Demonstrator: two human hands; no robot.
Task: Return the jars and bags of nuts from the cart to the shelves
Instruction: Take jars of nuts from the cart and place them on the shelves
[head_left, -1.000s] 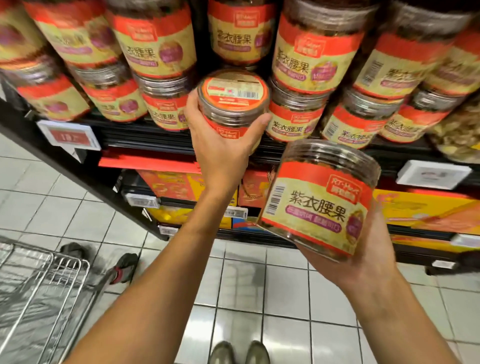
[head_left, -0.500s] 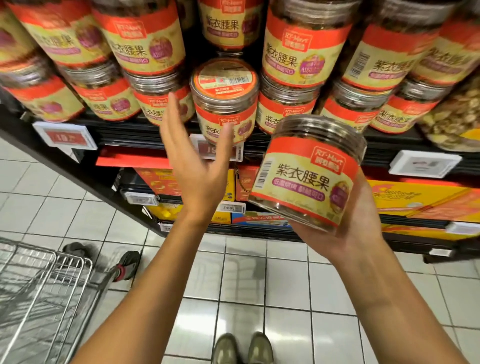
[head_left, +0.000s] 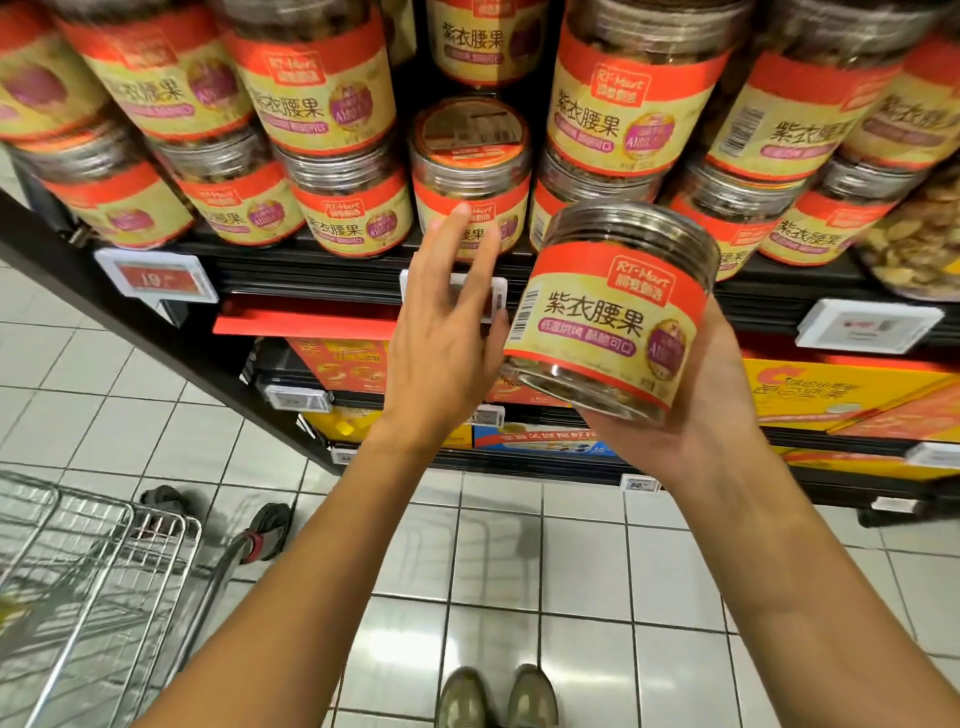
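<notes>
Left hand (head_left: 441, 338) is empty, fingers straight and loosely spread, centre of frame. Its fingertips overlap the label of the shelved jar (head_left: 470, 176) it gripped a second ago; contact unclear. Since half a second ago the hand has slid right, thumb now just beside the held jar (head_left: 608, 322). Right hand (head_left: 696, 415) cups that jar from below, tilted, lid end uppermost, centre right, slightly higher than before. Shelf (head_left: 311, 280) carries matching jars stacked two high. Cart (head_left: 93, 571) at lower left.
</notes>
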